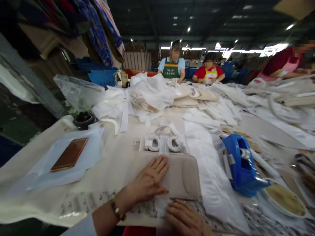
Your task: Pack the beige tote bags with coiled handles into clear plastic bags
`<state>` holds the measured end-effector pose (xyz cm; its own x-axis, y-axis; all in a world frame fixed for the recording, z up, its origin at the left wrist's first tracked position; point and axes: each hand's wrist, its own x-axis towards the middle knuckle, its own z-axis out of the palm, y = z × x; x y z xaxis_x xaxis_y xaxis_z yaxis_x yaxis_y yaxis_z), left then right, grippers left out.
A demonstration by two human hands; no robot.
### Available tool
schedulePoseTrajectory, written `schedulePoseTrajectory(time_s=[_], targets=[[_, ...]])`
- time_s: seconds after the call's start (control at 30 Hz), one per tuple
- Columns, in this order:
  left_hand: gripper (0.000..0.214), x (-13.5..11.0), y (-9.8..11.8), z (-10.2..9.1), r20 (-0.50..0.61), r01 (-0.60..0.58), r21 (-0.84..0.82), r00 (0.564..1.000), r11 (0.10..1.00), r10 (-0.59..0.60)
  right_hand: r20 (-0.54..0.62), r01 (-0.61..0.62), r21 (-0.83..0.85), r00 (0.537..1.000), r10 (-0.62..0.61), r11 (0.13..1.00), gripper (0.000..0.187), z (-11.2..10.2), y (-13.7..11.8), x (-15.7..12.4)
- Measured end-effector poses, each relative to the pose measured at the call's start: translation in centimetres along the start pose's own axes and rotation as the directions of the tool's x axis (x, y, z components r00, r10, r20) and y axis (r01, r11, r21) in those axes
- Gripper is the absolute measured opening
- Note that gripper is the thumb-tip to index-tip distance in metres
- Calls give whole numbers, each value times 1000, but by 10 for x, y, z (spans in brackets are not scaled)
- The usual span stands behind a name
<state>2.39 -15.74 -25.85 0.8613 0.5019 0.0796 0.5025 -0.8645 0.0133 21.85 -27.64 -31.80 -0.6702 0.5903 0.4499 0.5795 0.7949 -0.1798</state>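
A factory worktable [118, 164] is lying under white cloth [221, 111] and clear bags [150, 91]. The left hand [150, 182] is pressing flat, fingers spread, on the beige padded piece [184, 177] at the near edge. The right hand [184, 219] is resting open on clear film [161, 205] just below, gripping nothing. Smoothing appears to be in hand; further handling is calling for a steady hold on the film.

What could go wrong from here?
1. The left hand presses flat on the beige pad while the right hand sits on the clear film at its edge; the film may crease or tear.
2. The blue tape dispenser lies close by on the right; a sweep might knock it.
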Motion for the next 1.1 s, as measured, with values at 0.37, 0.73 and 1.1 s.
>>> schedulePoseTrajectory(time_s=[0.37, 0.73, 1.1], targets=[[101, 9, 1, -11, 149, 52, -92, 988, 994, -38, -351, -4, -106, 936, -34, 994, 29, 12, -21, 25], [102, 14, 2, -14, 186, 83, -93, 980, 992, -64, -295, 5, 113, 955, 29, 994, 35, 4, -39, 35], [102, 18, 1, -13, 234, 72, -15, 970, 997, -66, -280, 7, 223, 958, 57, 975, 36, -1, -52, 38]])
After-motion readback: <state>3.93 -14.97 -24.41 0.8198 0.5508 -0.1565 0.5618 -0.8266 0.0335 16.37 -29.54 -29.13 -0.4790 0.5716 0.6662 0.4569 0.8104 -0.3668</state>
